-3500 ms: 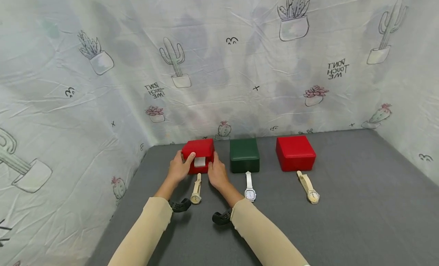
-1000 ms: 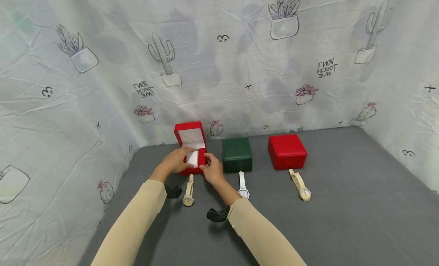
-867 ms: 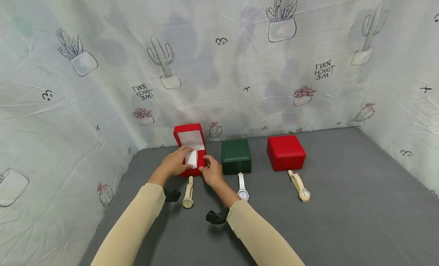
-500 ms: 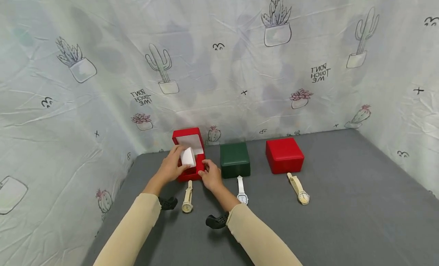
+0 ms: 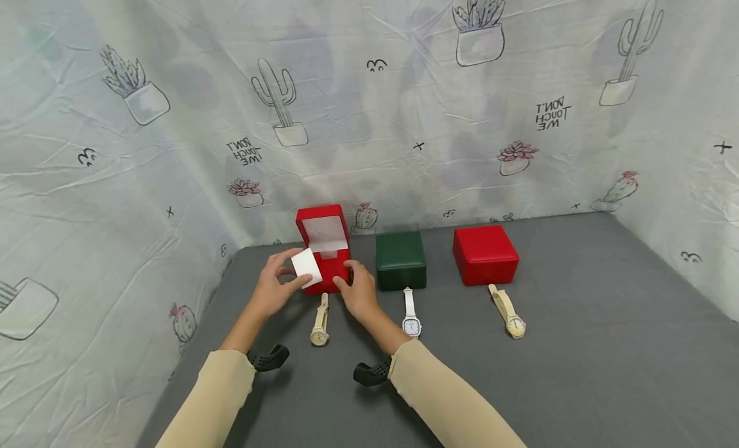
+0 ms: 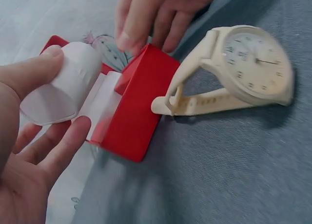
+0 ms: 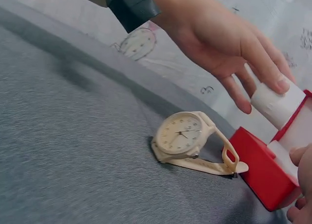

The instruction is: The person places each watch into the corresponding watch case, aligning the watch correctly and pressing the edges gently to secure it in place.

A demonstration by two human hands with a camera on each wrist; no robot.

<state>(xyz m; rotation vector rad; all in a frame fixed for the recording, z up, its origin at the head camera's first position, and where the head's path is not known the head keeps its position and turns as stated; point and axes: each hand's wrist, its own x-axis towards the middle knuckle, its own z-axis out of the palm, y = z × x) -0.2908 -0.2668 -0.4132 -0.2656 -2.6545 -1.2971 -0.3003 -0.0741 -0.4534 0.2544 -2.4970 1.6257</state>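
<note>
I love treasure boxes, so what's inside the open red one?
The open red box shows red lining and something white near the back. In the head view, the white cushion in the left hand hides some of its left side.

Room to pass lies between the green box [image 5: 401, 260] and closed box [image 5: 486, 255]; the right hand [image 5: 359, 292] blocks the right of the open box [image 5: 333, 269], a watch [image 5: 319, 336] its front.

Grey tabletop [image 5: 577, 358]. Creased pale cloth [image 5: 352, 169] hangs behind and along both sides, printed with potted cacti [image 5: 619, 92] and mirror-reversed lettering [image 5: 551, 115]. Green box [image 5: 401, 258], lid down; white watch [image 5: 411, 323] lies just in front, dial showing. Further right, closed red box [image 5: 486, 254], cream watch [image 5: 509, 309] aslant before it.
</note>
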